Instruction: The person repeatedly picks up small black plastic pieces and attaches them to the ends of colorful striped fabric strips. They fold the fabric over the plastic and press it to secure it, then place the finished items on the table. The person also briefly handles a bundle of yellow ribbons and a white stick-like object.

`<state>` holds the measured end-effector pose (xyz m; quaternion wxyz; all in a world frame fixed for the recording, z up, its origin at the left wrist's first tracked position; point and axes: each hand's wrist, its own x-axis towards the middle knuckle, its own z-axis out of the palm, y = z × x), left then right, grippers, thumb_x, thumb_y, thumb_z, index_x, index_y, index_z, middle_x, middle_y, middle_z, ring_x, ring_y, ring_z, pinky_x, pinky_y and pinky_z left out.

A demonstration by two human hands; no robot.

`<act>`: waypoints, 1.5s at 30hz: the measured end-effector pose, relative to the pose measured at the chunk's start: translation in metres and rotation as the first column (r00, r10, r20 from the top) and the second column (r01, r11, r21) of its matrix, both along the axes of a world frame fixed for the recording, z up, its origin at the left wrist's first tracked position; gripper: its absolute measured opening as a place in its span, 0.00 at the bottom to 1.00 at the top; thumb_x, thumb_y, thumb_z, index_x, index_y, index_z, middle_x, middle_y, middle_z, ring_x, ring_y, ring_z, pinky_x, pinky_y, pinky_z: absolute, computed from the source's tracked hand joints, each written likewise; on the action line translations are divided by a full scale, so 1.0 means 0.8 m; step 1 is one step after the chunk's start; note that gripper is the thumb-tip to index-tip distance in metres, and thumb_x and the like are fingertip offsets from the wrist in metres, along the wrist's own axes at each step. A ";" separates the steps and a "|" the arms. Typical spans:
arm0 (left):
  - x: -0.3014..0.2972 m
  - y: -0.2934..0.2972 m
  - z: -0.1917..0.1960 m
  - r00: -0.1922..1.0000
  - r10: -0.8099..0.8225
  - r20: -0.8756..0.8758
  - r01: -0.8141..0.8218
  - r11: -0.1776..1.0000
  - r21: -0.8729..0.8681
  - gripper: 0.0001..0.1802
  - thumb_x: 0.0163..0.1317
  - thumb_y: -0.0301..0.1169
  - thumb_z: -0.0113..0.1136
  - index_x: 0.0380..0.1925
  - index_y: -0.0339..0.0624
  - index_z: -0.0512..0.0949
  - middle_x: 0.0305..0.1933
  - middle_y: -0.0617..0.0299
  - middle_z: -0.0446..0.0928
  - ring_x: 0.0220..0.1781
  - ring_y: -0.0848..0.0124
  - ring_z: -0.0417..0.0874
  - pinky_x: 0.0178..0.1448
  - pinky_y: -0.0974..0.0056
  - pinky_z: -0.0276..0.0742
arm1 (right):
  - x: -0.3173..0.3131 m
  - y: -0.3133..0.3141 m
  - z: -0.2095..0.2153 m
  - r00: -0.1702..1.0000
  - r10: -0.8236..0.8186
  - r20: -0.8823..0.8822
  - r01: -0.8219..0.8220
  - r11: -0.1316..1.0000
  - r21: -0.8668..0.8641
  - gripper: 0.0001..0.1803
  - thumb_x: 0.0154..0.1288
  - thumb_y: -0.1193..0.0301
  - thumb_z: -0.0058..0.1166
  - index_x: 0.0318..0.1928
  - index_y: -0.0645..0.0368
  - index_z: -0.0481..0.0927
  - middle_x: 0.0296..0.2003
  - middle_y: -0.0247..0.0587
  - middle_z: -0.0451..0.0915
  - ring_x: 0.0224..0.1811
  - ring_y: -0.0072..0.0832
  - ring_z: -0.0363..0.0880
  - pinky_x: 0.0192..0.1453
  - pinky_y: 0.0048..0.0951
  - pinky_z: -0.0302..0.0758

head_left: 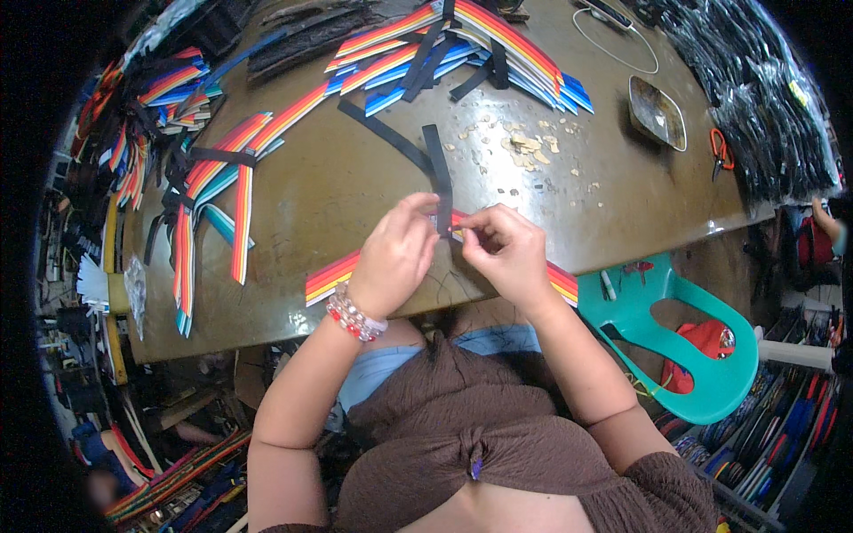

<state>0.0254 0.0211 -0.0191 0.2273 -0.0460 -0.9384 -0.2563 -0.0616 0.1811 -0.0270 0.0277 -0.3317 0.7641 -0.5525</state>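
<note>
Both hands pinching one rainbow-striped strip at near edge of surface.

Left hand (395, 253), beaded bracelet (355, 315) at wrist, clenched on rainbow-striped strip (330, 275) with black strap (439, 173) crossing it; right hand (506, 253) gripping same strip just beside, fingertips (469, 229) pinched at strap crossing. Strip lying along front rim of brown surface (355, 186), ends projecting past both hands. Further striped strips stacked at far side and left; pale scraps (524, 142) and metal tray (657, 111) beyond; red scissors (721, 151) far right; teal plastic chair (702, 355) beside right forearm.

Strap-strewn brown table (338, 191)
</note>
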 end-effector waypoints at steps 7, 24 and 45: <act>0.000 -0.008 -0.003 0.999 -0.012 0.037 0.006 0.988 0.157 0.05 0.57 0.21 0.60 0.30 0.33 0.73 0.56 0.51 0.68 0.41 0.62 0.80 0.44 0.61 0.79 | 0.006 -0.007 0.002 0.973 0.054 -0.225 -0.031 0.994 0.107 0.06 0.50 0.76 0.63 0.30 0.58 0.79 0.28 0.42 0.78 0.31 0.40 0.79 0.35 0.37 0.76; -0.013 -0.004 0.019 0.985 -0.146 0.095 0.143 0.989 0.034 0.05 0.60 0.28 0.59 0.36 0.42 0.77 0.47 0.58 0.77 0.46 0.60 0.76 0.52 0.59 0.72 | -0.100 0.070 0.042 0.922 -0.338 0.191 0.388 0.802 -0.453 0.06 0.65 0.77 0.57 0.40 0.65 0.82 0.34 0.36 0.82 0.32 0.18 0.79 0.35 0.19 0.76; -0.023 -0.113 0.076 0.732 -0.500 0.463 0.504 0.854 0.127 0.12 0.54 0.20 0.58 0.36 0.47 0.83 0.49 0.62 0.80 0.52 0.61 0.74 0.60 0.59 0.69 | -0.193 0.143 0.069 0.709 -0.649 -0.276 0.585 0.760 -0.285 0.04 0.64 0.76 0.58 0.38 0.63 0.80 0.29 0.33 0.79 0.28 0.16 0.74 0.33 0.18 0.71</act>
